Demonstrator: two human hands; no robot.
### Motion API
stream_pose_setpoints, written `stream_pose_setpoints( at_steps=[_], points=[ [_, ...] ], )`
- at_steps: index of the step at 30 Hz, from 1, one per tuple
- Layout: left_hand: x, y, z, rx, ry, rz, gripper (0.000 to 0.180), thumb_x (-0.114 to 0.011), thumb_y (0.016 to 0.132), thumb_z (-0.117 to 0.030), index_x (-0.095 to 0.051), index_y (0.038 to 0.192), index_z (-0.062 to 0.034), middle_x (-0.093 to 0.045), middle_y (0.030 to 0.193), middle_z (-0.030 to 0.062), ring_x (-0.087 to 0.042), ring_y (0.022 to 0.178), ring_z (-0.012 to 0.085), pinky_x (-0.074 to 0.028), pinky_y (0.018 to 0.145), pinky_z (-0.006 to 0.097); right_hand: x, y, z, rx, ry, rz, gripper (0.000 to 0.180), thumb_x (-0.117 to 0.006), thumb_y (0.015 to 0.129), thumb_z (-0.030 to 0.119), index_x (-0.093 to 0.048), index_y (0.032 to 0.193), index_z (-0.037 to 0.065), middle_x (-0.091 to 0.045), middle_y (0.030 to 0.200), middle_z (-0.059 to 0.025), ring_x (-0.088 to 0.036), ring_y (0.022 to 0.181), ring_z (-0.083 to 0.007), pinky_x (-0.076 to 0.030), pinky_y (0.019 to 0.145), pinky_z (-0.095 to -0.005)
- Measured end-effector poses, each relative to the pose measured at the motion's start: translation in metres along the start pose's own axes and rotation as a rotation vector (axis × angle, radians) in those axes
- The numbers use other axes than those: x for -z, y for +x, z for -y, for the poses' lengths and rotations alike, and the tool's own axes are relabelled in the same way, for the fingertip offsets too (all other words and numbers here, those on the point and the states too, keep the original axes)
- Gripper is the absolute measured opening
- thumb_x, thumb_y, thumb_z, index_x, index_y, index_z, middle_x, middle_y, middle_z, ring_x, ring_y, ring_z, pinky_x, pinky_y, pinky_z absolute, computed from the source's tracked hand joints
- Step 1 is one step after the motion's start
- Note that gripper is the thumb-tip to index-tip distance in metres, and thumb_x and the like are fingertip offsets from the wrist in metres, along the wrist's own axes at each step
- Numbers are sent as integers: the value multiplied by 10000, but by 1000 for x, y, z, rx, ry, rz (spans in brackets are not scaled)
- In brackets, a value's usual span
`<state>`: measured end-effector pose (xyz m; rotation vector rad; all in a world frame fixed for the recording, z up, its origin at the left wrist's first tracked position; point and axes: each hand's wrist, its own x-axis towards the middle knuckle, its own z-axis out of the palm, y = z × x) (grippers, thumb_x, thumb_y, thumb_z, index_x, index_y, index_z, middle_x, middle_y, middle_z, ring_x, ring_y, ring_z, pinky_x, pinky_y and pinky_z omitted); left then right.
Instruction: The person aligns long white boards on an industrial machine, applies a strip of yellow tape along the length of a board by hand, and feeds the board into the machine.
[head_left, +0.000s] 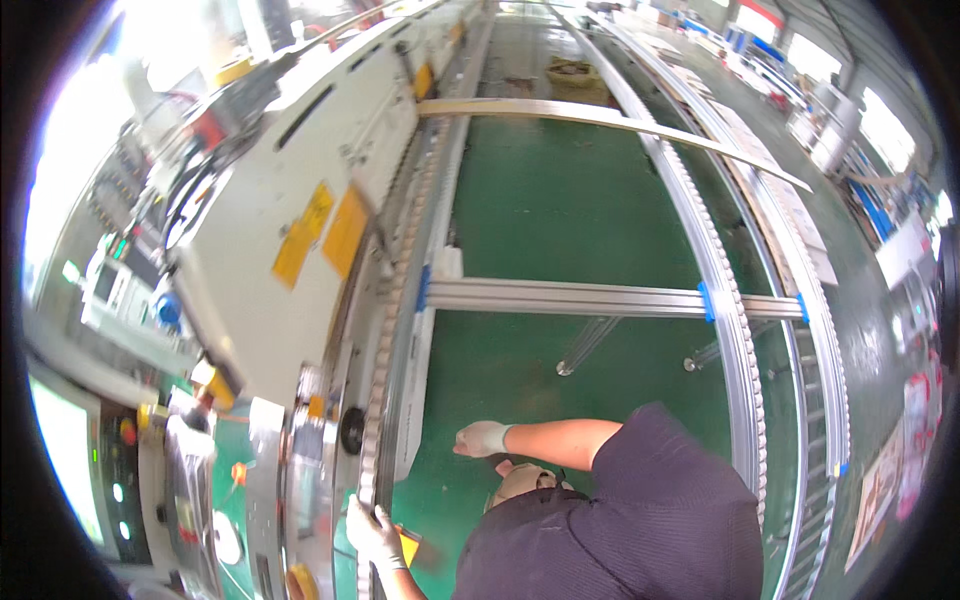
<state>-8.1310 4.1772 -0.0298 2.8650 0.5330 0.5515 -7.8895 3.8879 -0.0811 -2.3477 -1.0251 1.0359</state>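
My left hand (374, 532), in a pale glove, is at the near end of the roller rail (378, 400) along the machine's side. Its thumb and fingers are apart, and the fingertips touch or almost touch the rail's end. Close by its wrist shows a small yellow piece (408, 545), partly covered. My right hand (483, 439), also gloved, hangs above the green floor (570, 220) between the rails. Its fingers look loosely curled, with no object visible in them. An aluminium crossbar (570, 297) with blue end joints lies beyond both hands.
On the left runs a long white machine (260, 220) with yellow labels. A second roller rail (735, 350) stands on the right. Farther off, a long thin board (600, 115) lies across the rails. A yellowish sack-like bundle (573, 75) sits at the far end.
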Motion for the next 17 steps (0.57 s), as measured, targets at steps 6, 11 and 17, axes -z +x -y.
stream_pose_setpoints(
  at_steps=[6,11,17],
  points=[
    [84,-159,10,182,-330,-109,471,-639,1023,-183,-612,1458,-3,-654,1425,224,-603,1326,439,-438,1169,524,-59,-35,136,259,227,-110,401,-516,1085,404,-737,1104,70,-766,1107,-176,-712,1067,-414,-558,908,-504],
    [126,-337,27,732,-667,139,425,-602,1085,-294,-667,1372,12,-728,1324,210,-665,1289,365,-501,1131,435,-158,-78,282,648,290,-61,258,-631,1062,286,-779,1162,100,-777,1049,-145,-746,949,-355,-588,858,-400],
    [175,-505,52,1119,-655,-16,502,-586,1103,-380,-650,1405,16,-676,1417,241,-646,1325,380,-490,1149,439,-258,-88,424,965,69,252,212,-703,1022,205,-786,1161,68,-790,1081,-183,-775,1044,-325,-607,925,-421]
  ],
)
